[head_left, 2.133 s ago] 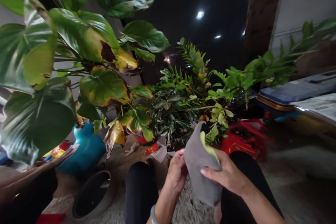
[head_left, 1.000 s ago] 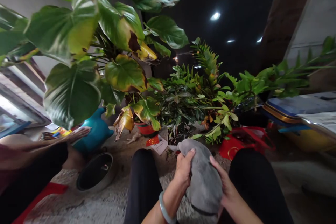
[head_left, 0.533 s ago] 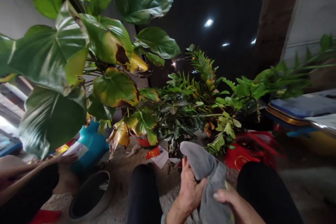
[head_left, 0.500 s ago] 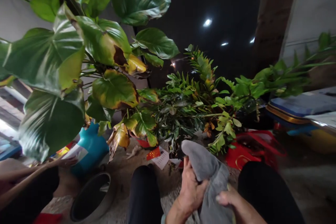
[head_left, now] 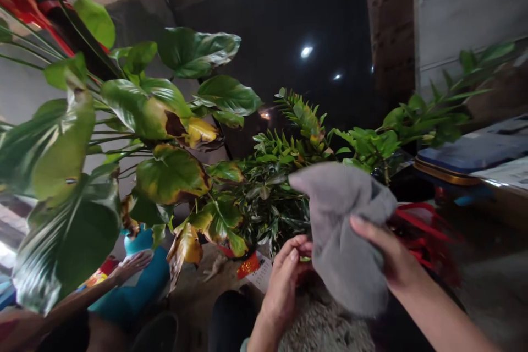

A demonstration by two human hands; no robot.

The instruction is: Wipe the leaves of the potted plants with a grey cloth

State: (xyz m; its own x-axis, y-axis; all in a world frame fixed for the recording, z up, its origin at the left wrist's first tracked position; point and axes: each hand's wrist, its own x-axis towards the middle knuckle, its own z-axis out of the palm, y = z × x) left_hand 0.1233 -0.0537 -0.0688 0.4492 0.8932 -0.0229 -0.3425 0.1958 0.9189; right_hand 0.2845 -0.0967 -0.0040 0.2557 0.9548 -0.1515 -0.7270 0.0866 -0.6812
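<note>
A grey cloth hangs bunched in front of the plants, with my right hand closed on its right side, thumb across the front. To its left, my left hand is curled with thumb and fingers close together at the low leaves. A bit of green shows by its fingertips, but the cloth's edge covers what they hold. Behind both hands stands a dense, dark-leaved plant. The cloth hides part of the foliage and the red bag behind it.
A large-leaved plant with browned edges fills the left. Below it, another person's hand rests on a turquoise container. A grey bucket stands low left. Blue flat cases lie at right, and a printed card near the middle.
My right hand has lifted the cloth up and right. My left hand has come off the cloth to the low leaves. The view has tilted up; the other person's hand has moved onto the turquoise container.
</note>
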